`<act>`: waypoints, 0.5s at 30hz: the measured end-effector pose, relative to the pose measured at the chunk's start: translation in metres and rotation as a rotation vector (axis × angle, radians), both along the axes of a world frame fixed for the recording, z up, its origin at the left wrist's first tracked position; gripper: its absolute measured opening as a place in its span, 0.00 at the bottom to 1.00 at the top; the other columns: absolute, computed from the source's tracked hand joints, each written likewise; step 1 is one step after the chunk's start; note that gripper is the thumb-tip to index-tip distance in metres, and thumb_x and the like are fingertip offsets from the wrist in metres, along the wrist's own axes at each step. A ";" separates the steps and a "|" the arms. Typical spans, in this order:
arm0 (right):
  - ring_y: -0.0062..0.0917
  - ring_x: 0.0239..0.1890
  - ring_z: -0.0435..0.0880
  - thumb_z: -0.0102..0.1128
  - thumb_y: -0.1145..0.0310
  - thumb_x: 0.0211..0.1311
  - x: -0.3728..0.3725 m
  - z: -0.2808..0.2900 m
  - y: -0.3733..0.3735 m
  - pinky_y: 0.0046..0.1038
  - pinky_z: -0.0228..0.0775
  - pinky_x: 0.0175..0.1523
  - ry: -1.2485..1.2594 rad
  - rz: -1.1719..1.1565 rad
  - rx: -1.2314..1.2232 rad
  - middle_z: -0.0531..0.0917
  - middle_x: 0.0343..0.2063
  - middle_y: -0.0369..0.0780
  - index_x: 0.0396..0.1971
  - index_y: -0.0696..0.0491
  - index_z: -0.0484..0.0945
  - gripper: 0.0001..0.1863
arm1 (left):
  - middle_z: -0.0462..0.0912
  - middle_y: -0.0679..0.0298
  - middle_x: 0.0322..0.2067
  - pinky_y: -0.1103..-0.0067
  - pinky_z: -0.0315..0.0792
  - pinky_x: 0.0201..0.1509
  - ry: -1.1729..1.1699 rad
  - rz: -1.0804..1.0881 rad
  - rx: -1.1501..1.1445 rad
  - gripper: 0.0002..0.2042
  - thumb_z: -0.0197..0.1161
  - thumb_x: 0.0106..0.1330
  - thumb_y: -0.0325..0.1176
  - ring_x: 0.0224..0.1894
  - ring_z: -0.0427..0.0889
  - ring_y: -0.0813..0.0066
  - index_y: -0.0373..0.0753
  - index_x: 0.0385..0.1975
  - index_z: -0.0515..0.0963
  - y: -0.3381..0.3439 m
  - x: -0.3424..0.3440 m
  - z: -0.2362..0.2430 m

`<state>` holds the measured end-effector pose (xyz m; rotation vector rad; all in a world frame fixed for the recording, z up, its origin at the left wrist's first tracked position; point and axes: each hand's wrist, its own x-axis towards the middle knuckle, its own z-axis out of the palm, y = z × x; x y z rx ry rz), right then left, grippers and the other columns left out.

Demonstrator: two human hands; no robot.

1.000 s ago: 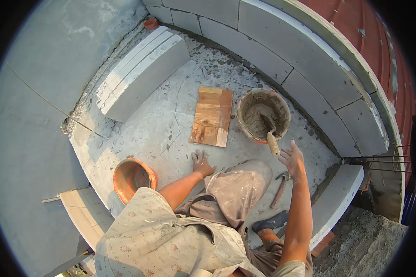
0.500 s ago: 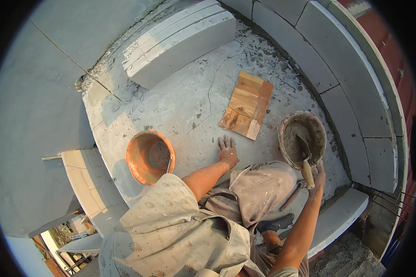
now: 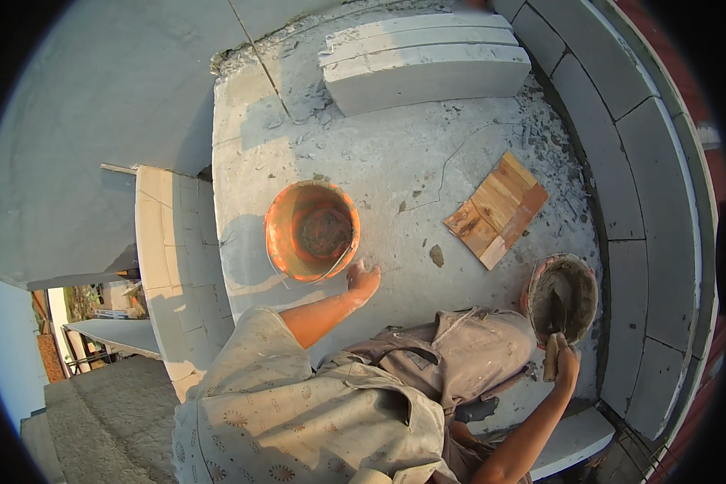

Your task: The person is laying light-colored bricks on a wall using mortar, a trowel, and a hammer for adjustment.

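My left hand [image 3: 365, 281] is raised beside the orange bucket [image 3: 273, 238], its fingers partly bent and apart near the rim and wire handle. Nothing shows in its grasp. Dried grey residue coats the inside of that bucket. At the right, my right hand [image 3: 569, 367] is closed against the handle of a trowel [image 3: 551, 363], right at the edge of a mortar bucket [image 3: 590, 302]. The trowel's blade rests down in the grey mortar. My palm and some fingers hide part of the grip, and whether they also touch the rim is unclear.
A wooden board [image 3: 498, 208] lies on the concrete floor between the buckets. Pale blocks [image 3: 431, 77] stand stacked at the far side. A curved block wall [image 3: 661, 210] bounds the right, a low block wall [image 3: 177, 266] the left. A thin rod [image 3: 258, 60] leans at the far left.
My left hand has lifted off the floor and moved left to the orange bucket. The view has turned, shifting the whole scene; my right hand stays by the trowel handle.
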<state>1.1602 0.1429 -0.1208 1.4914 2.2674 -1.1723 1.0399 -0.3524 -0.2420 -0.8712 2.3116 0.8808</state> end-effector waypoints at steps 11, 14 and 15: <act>0.38 0.40 0.82 0.66 0.52 0.52 -0.022 0.050 -0.032 0.34 0.70 0.46 -0.134 -0.013 0.004 0.82 0.39 0.52 0.46 0.64 0.75 0.31 | 0.55 0.42 0.66 0.68 0.48 0.72 0.231 -0.102 -0.105 0.40 0.58 0.62 0.48 0.70 0.53 0.53 0.27 0.66 0.51 -0.069 -0.128 -0.026; 0.40 0.45 0.81 0.68 0.53 0.50 -0.026 0.058 -0.032 0.35 0.70 0.50 -0.153 -0.083 -0.065 0.82 0.42 0.52 0.50 0.63 0.73 0.34 | 0.54 0.41 0.66 0.63 0.47 0.72 0.313 -0.500 -0.085 0.43 0.60 0.60 0.53 0.70 0.49 0.49 0.29 0.66 0.51 -0.011 -0.136 -0.043; 0.39 0.47 0.81 0.68 0.49 0.48 -0.025 0.054 -0.036 0.33 0.69 0.52 -0.076 -0.080 -0.046 0.81 0.44 0.51 0.51 0.60 0.74 0.35 | 0.53 0.41 0.66 0.62 0.46 0.72 0.333 -0.600 -0.163 0.44 0.60 0.59 0.56 0.70 0.48 0.49 0.30 0.67 0.51 0.010 -0.137 -0.049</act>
